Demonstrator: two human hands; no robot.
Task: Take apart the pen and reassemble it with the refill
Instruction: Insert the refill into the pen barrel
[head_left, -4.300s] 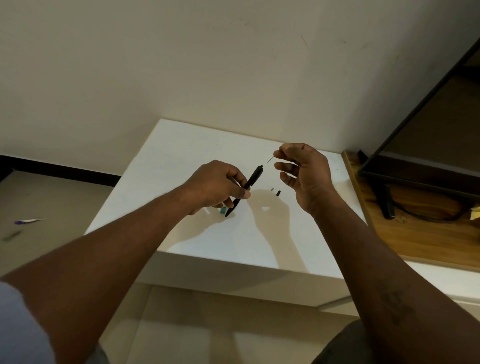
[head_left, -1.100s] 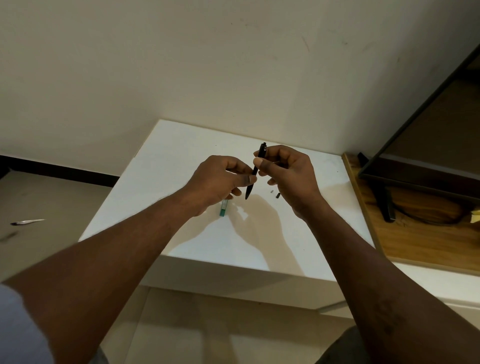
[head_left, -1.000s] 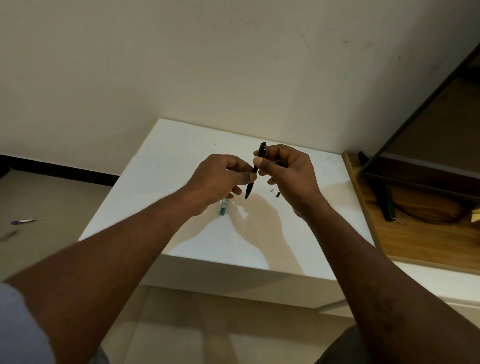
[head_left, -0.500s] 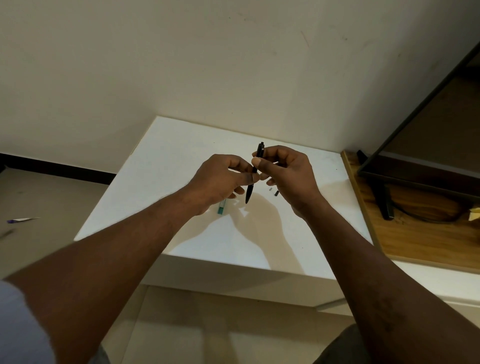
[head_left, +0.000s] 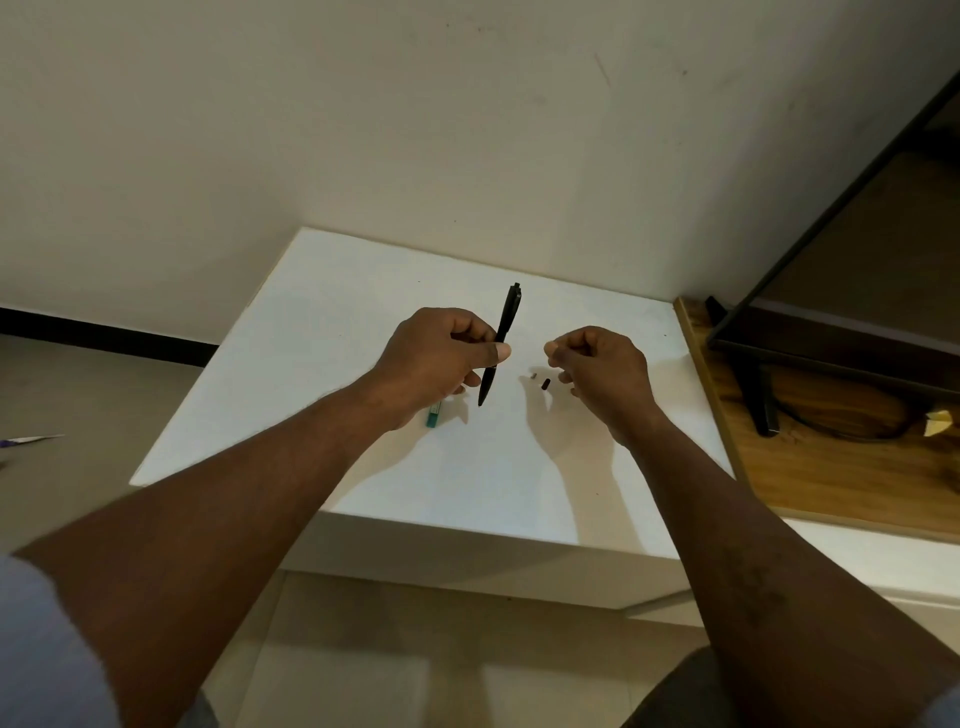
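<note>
1. Nearest to the person, two bare arms reach out over the white table (head_left: 363, 291).
2. A small green piece (head_left: 434, 415) lies on the table, right by the left wrist. It is in the same spot as before.
3. A bit farther on, a tiny dark bit (head_left: 544, 384) and an even smaller one (head_left: 533, 375) lie on the table between the two hands. They have not moved either.
4. The left hand (head_left: 441, 358) holds the black pen (head_left: 501, 338). The thumb and fingers pinch it around the middle. The pen is up in the air over the table, with its tip down, its button end up, and a little lean to it.
5. The big change is the right hand (head_left: 597, 364). A moment ago it was on the pen too, working at it with the left hand. Now it has let go and moved off to the right, apart from the pen. Its fingers are curled in and the thumb sits against the first finger. I cannot tell if something tiny is pinched in there.
6. A few seconds back, that hand held a thin stick, likely the refill. I do not see it now, so I think it went inside the pen. The two bits are still out, so I think the pen is not all done yet.
</note>
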